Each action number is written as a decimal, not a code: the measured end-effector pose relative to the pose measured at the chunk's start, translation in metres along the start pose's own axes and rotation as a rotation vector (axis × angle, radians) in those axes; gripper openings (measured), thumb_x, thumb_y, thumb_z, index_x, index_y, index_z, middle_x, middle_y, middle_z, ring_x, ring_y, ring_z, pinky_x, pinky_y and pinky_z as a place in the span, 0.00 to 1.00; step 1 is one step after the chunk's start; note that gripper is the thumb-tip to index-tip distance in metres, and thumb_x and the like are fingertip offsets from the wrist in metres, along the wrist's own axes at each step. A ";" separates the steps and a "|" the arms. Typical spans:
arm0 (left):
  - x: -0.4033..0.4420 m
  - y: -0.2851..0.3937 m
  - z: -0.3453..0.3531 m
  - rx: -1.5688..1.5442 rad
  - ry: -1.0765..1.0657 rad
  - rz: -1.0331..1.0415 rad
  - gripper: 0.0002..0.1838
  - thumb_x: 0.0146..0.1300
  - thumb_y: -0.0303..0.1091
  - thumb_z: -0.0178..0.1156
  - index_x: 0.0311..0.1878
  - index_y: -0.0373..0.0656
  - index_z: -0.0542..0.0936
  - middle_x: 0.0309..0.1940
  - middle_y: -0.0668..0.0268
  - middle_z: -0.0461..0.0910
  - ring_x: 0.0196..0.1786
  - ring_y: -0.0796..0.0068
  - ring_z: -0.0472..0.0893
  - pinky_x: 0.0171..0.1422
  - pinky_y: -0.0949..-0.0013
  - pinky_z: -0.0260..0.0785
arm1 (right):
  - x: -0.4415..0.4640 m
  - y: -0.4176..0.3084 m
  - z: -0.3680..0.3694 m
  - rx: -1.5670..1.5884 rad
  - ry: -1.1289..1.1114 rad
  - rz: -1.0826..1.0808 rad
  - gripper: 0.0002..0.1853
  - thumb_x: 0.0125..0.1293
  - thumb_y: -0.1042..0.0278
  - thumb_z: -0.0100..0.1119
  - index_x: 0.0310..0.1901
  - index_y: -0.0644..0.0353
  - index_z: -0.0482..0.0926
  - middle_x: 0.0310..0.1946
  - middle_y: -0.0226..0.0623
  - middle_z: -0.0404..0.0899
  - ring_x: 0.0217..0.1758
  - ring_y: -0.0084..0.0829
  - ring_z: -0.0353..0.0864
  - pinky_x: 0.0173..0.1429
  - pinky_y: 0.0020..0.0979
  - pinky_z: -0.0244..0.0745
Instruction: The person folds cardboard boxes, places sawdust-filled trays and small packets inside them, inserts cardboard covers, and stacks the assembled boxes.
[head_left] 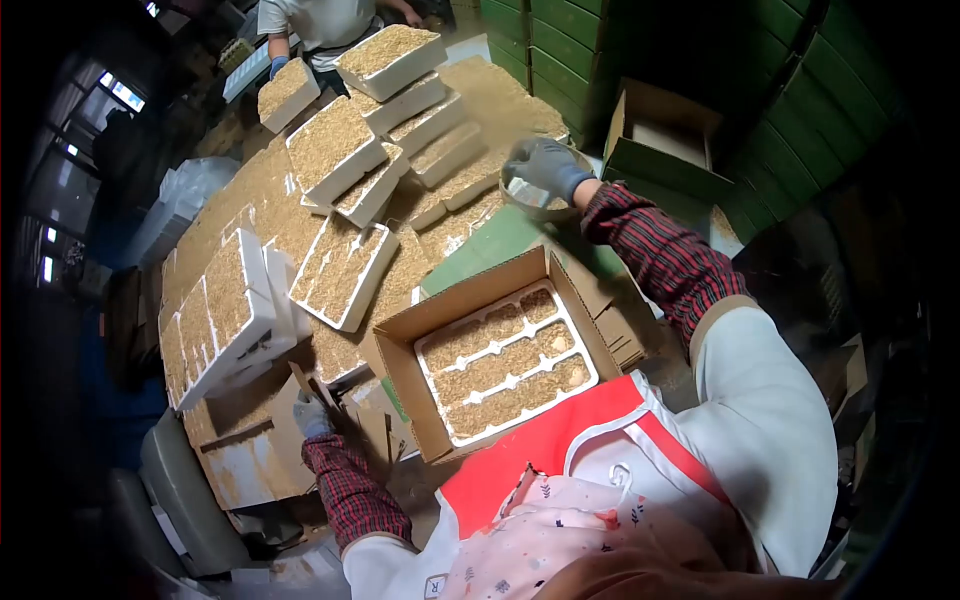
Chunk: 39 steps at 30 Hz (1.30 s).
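Observation:
My right hand [548, 168], in a grey glove, reaches over a round bowl [552, 212] at the table's far right. Its fingers curl down into the bowl near something pale, and what they hold is hidden. My left hand [312, 413], also gloved, is closed at the edge of a brown cardboard piece [290, 440] at the near left. Between my arms stands an open cardboard box [463, 302]. Inside it lies a white foam tray [512, 380] whose compartments are filled with sawdust-like crumbs. A few pale round lumps show along the tray's right side.
Filled foam trays are stacked at the table's far side [335, 150] and left [225, 310]. Loose crumbs cover the tabletop [225, 215]. Another person [325, 25] stands across the table, a gloved hand by a tray. Green crates [560, 50] and an open carton [665, 140] stand at right.

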<state>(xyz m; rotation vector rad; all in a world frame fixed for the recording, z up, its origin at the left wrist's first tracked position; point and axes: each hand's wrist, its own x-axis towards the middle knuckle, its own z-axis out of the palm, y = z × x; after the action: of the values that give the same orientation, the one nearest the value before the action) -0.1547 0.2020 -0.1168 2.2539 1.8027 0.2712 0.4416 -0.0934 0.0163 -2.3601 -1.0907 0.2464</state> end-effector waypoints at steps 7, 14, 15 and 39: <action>-0.122 0.143 -0.139 -0.090 0.379 0.276 0.18 0.72 0.38 0.54 0.57 0.34 0.79 0.52 0.50 0.80 0.53 0.49 0.79 0.57 0.57 0.70 | 0.049 0.119 0.107 -0.362 -0.058 0.139 0.19 0.58 0.55 0.57 0.46 0.55 0.85 0.47 0.45 0.84 0.50 0.43 0.84 0.56 0.42 0.76; -0.175 0.207 -0.184 -0.768 0.407 0.466 0.20 0.75 0.39 0.53 0.59 0.30 0.77 0.51 0.61 0.81 0.50 0.77 0.77 0.55 0.70 0.70 | 0.026 0.146 0.056 0.246 0.087 0.189 0.11 0.62 0.63 0.54 0.40 0.54 0.84 0.42 0.46 0.84 0.48 0.48 0.82 0.52 0.43 0.76; -0.174 0.214 -0.182 -0.827 0.413 0.503 0.21 0.75 0.39 0.54 0.60 0.30 0.77 0.51 0.61 0.81 0.50 0.77 0.77 0.55 0.71 0.70 | 0.018 0.144 0.048 0.207 0.144 0.141 0.12 0.63 0.63 0.54 0.44 0.53 0.83 0.43 0.46 0.84 0.49 0.48 0.82 0.53 0.43 0.76; -0.168 0.283 -0.139 0.014 -0.384 1.742 0.17 0.50 0.28 0.62 0.45 0.52 0.83 0.47 0.69 0.80 0.55 0.65 0.77 0.66 0.56 0.68 | -0.265 -0.083 -0.112 0.386 0.558 -0.420 0.15 0.60 0.76 0.61 0.50 0.66 0.79 0.47 0.47 0.80 0.50 0.39 0.81 0.53 0.34 0.77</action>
<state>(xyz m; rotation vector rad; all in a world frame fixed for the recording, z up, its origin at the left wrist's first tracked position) 0.0305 -0.0110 0.1017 2.8608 -0.6455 0.0503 0.2542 -0.2908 0.1411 -1.6609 -1.1005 -0.3126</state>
